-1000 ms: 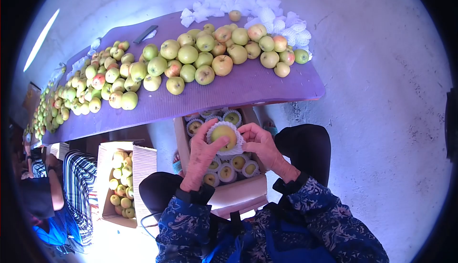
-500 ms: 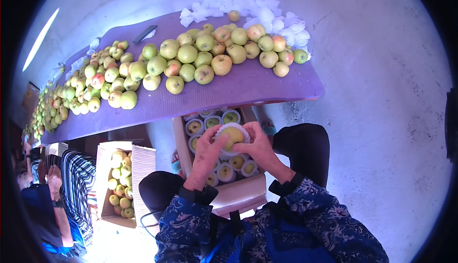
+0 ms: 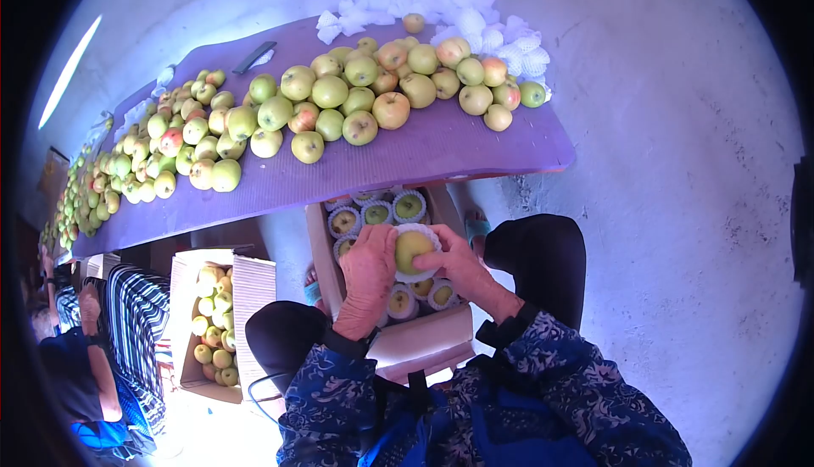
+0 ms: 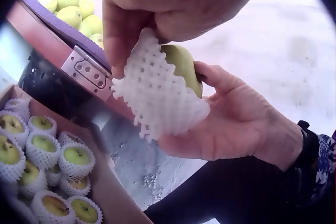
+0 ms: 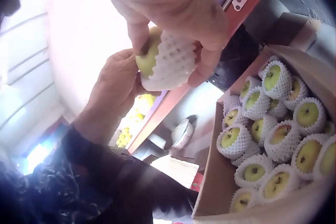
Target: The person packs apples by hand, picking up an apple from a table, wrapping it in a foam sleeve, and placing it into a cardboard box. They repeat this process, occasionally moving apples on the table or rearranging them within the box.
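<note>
In the head view, the left hand and right hand are holding an apple in a foam net above a carton. In the left wrist view, the left hand is pinching the foam net. In the right wrist view, the right hand is gripping both.

The site was a fruit-packing area of workshop type. A long table with a ridged purple cover carried a heap of green, yellow and red-blushed apples, with a pile of white foam-net sleeves at its far edge. Lower down, one open brown cardboard box held sleeved apples; another open cardboard box held bare apples. The grey floor was marked.
</note>
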